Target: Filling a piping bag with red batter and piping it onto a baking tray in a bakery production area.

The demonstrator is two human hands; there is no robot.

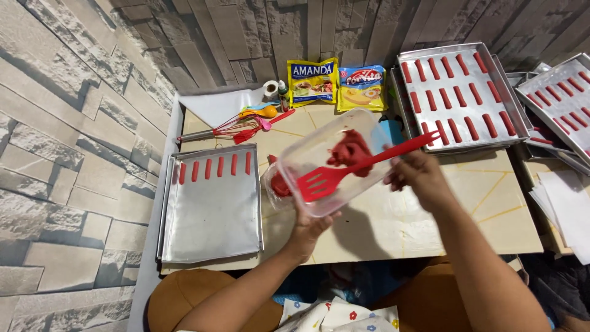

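While the head camera looked down, the left hand (pixel 310 226) held a clear rectangular plastic container (pixel 329 161) tilted above the pale cream worktop (pixel 393 215), its grip closed on the container's lower edge. Inside the container sat a lump of dark red dough (pixel 348 152), with more red paste (pixel 279 184) gathered at its low end. The right hand (pixel 418 178) was closed around the handle of a red slotted silicone spatula (pixel 332 175), whose blade lay across the container's front.

Left of the container, a shallow rectangular metal baking tray (pixel 212 215) lay on the worktop with a single row of short red dough strips (pixel 214 168) along its far edge. At the far right, a second metal tray (pixel 461 98) carried rows of red strips, and a third filled tray (pixel 562 98) overlapped further trays beside it. Against the wall stood a yellow-and-blue foil packet (pixel 313 82) and a blue-and-yellow foil packet (pixel 362 87), just beside each other. Near them lay a red-wired whisk (pixel 224 130), some coloured spoons (pixel 261 114) and a small roll of tape (pixel 270 88).

The worktop was scored with thin yellow lines. The walls, left and behind, were clad in grey stone-pattern panelling (pixel 67 123). White sheets of paper (pixel 568 209) lay at the right edge.
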